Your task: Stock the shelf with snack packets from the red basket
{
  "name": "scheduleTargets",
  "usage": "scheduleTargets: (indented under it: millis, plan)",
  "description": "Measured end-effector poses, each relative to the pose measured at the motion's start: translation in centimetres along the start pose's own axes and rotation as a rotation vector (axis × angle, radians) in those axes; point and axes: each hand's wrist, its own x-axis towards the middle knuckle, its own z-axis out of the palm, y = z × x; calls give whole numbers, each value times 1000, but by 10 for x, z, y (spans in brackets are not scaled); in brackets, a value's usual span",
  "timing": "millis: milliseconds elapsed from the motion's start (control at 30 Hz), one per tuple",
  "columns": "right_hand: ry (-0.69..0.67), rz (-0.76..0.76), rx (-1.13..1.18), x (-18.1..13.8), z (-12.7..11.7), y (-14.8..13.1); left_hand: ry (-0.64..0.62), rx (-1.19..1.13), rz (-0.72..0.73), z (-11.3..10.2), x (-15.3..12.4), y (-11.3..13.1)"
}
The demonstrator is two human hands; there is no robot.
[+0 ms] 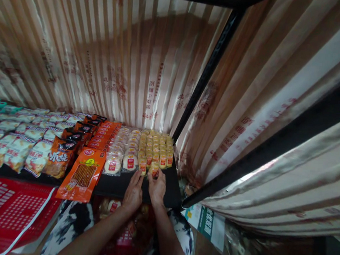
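My left hand (134, 189) reaches to the front of the black shelf, its fingers closed on the lower end of a small yellow snack pack (143, 164). Beside it, my right hand (157, 186) pinches another small yellow snack pack (154, 168) with a red-orange label. Both packs are at the front of rows of matching yellow packs (163, 158). Left of my hands are columns of round white cakes (130, 162) in clear wrappers with red labels. My fingertips partly cover the packs they hold.
Orange bags of snack sticks (83, 173), orange-black bags (59, 158) and white snack bags (18, 153) line the black shelf (114, 186). A red basket (3, 211) stands lower left. Below my arms sits a container with wrapped cakes (114, 207). A black post (209, 68) and printed curtains (155, 40) enclose the shelf.
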Motion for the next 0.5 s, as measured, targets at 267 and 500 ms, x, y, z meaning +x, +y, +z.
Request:
scheduleTargets:
  millis: [267, 500]
  plan:
    - [-8, -24, -58, 7, 10, -2, 4, -55, 25, 1, 1, -8]
    - [8, -24, 51, 4, 14, 4, 5, -6, 71, -2, 0, -7]
